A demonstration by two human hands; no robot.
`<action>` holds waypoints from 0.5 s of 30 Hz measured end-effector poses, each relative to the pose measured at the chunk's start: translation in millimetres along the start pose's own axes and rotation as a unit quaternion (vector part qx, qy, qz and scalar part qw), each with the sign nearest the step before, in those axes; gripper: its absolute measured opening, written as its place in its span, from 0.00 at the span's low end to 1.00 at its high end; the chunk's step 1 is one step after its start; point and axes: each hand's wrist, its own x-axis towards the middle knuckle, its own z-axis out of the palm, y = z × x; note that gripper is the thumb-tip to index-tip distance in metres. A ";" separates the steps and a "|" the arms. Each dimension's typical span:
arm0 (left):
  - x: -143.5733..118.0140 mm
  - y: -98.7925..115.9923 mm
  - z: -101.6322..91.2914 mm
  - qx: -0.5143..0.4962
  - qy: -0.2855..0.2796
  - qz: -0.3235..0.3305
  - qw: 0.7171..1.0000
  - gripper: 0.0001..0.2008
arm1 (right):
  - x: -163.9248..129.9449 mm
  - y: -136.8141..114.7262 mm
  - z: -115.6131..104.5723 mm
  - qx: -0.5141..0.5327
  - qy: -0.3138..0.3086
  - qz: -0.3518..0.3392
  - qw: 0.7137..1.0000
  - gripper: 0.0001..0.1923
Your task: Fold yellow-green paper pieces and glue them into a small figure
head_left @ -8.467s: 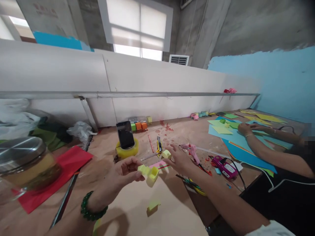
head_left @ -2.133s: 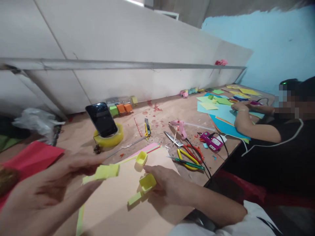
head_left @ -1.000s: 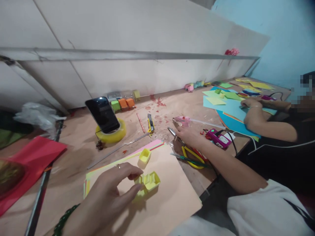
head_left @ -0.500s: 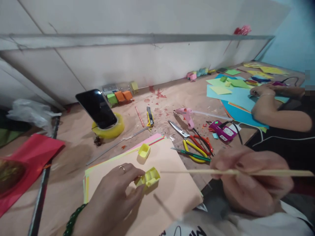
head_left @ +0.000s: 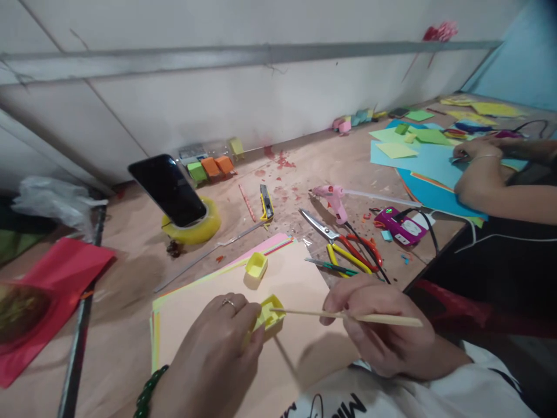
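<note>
— White wall panels with a grey rail, behind one brown table. Items at the back?
— Phone, one, leaning in a yellow tape roll. Paper cubes, green and orange, near the wall. Utility knife, yellow and black, one.
— Right side?
— Glue gun, pink. Purple device with a cord. Coloured sheets farther off, beside a co-worker's hand.
— Obstructions?
— Scissors, handles red and yellow, partly overlapped by a green-handled cutter; both lie just beyond the right hand.
— Hands and work?
— Right hand: closed, pinching a thin pale stick. Left hand: gripping a yellow paper piece, its near end covered by the fingers.
— Location of that piece?
— Between the hands, at the left fingertips, over the peach-topped paper stack; whether it touches the sheet, cannot tell. Stick tip at its open compartment, contact unclear. One small yellow box, open upward, stands just beyond.
</note>
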 end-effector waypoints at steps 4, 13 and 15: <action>1.1 -0.7 4.0 0.014 -0.006 0.004 1.000 0.13 | -0.5 3.9 2.3 0.003 -0.053 -0.002 0.999 0.12; 1.5 -3.0 5.1 0.010 -0.018 0.031 0.999 0.15 | -4.6 19.0 16.2 0.054 -0.054 -0.031 0.997 0.12; 1.6 -3.1 5.3 0.013 -0.016 0.041 0.999 0.16 | -5.0 20.9 16.0 0.049 -0.059 -0.044 0.996 0.11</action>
